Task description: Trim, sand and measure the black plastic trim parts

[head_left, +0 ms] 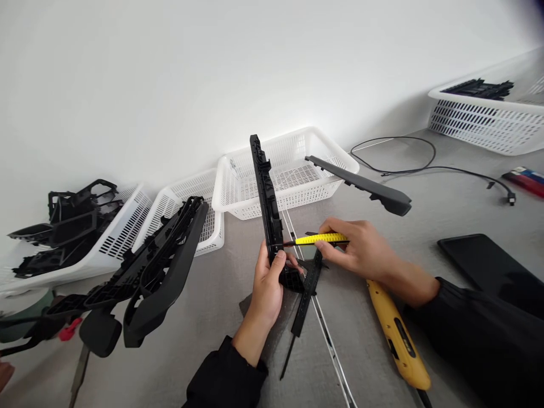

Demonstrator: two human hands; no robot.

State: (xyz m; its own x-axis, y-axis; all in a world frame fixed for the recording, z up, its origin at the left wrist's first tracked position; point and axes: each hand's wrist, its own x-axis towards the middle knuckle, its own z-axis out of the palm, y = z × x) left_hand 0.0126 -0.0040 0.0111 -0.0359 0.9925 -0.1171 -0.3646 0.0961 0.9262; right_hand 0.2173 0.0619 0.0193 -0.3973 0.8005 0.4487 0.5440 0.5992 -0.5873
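My left hand (267, 283) is closed round the lower end of a long black plastic trim part (266, 195), its thumb across the front. The part stands up steeply, its ribbed side with clips facing me. In my right hand (365, 249) is a slim yellow utility knife (321, 239), pinched between thumb and fingers. Its dark tip points left at the part, just above my left thumb; I cannot tell whether it touches. Below both hands lies a black caliper (306, 297) on the grey table (238, 283). A yellow corded tool (399, 337) lies under my right forearm.
Behind stands a white basket (284, 198), a dark trim piece (361, 182) leaning over its right rim. At left, baskets (123, 224) hold black parts (170, 272), some jutting forward. A phone (488, 269), a cable (433, 156) and another basket (488, 122) are at right. A person's hand (5, 374) shows lower left.
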